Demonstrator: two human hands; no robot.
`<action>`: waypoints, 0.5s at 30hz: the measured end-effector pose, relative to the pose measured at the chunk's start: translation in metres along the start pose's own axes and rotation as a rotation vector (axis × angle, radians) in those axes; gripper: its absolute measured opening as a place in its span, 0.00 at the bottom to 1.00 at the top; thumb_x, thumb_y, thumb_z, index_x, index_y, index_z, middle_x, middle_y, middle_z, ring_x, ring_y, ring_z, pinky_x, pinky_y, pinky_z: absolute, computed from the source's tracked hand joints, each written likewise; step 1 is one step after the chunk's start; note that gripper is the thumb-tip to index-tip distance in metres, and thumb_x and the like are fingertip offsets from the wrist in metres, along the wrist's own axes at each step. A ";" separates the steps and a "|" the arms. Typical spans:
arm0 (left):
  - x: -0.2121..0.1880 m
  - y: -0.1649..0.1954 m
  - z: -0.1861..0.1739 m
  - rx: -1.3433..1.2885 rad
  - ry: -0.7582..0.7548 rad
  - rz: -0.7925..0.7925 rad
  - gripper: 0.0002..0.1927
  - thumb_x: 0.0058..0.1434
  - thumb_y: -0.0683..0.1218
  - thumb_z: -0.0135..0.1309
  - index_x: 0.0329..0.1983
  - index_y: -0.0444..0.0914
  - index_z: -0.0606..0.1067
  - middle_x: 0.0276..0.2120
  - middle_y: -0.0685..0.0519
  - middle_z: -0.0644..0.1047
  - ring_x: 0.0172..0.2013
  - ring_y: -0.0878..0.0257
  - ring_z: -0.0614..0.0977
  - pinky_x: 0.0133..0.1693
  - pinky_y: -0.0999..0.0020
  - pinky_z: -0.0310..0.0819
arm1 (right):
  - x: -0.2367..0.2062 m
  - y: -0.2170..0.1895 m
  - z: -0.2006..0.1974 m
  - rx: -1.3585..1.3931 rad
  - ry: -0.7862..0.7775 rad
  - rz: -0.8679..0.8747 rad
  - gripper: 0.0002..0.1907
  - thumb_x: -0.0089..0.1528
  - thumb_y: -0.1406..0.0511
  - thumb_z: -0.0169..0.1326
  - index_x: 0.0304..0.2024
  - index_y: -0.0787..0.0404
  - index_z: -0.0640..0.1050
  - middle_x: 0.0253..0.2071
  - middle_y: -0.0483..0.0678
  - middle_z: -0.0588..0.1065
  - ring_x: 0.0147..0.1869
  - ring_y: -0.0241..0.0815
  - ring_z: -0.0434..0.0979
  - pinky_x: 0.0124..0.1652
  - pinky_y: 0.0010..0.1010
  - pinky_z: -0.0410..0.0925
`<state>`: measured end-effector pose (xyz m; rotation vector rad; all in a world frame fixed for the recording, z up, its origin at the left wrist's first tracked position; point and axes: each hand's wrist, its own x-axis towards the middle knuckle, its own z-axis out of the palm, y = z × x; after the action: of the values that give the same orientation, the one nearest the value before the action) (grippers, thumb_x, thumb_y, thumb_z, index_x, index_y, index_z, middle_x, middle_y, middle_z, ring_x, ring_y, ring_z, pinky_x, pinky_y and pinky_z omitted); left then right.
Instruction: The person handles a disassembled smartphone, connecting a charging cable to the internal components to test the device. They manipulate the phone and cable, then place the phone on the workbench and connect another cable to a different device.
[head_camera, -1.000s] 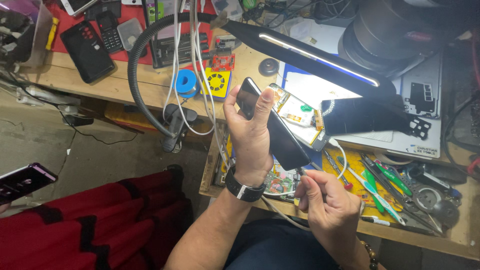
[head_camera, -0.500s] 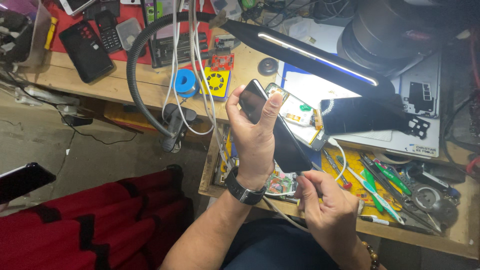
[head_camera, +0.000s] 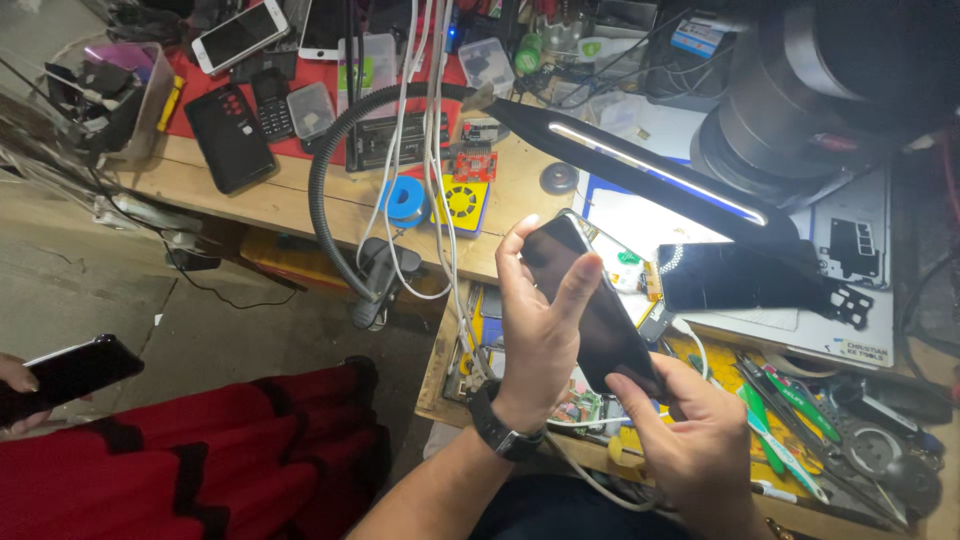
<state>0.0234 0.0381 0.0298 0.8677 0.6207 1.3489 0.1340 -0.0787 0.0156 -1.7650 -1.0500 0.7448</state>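
Observation:
My left hand, with a dark watch on its wrist, grips the upper part of a black smartphone held tilted over the workbench, its dark glass side facing me. My right hand holds the phone's lower end between thumb and fingers. Behind the phone lies an opened phone body with its circuit parts showing, on a white mat under the lit lamp.
A black gooseneck strip lamp arches over the wooden bench. Phones, a blue tape roll, white cables and tweezers lie around. Another person's hand holds a dark phone at the far left, by a red cloth.
The phone has tilted lower, and my right hand rose from below to take its lower end. The view shifted a little toward the bench.

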 end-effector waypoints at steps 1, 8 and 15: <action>0.000 0.000 -0.003 -0.044 -0.033 -0.003 0.33 0.69 0.44 0.56 0.72 0.34 0.55 0.54 0.50 0.70 0.50 0.69 0.75 0.51 0.77 0.74 | 0.001 0.002 0.000 0.077 0.016 0.030 0.16 0.57 0.72 0.63 0.48 0.70 0.82 0.36 0.50 0.84 0.35 0.32 0.80 0.35 0.24 0.74; 0.004 0.001 -0.036 -0.323 -0.166 -0.262 0.19 0.74 0.41 0.50 0.66 0.35 0.64 0.50 0.49 0.77 0.47 0.65 0.81 0.48 0.65 0.81 | 0.008 0.017 -0.003 0.506 -0.046 0.101 0.16 0.60 0.73 0.59 0.51 0.72 0.80 0.43 0.53 0.83 0.43 0.35 0.82 0.45 0.26 0.74; 0.002 -0.007 -0.044 -0.343 -0.128 -0.327 0.11 0.72 0.41 0.52 0.56 0.34 0.74 0.47 0.51 0.80 0.44 0.66 0.83 0.45 0.67 0.81 | 0.011 0.031 -0.005 0.435 -0.110 0.225 0.15 0.60 0.71 0.59 0.50 0.72 0.81 0.41 0.52 0.84 0.40 0.35 0.82 0.41 0.26 0.73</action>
<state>-0.0080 0.0476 -0.0003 0.5416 0.3949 1.0531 0.1538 -0.0773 -0.0116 -1.4874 -0.6965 1.1277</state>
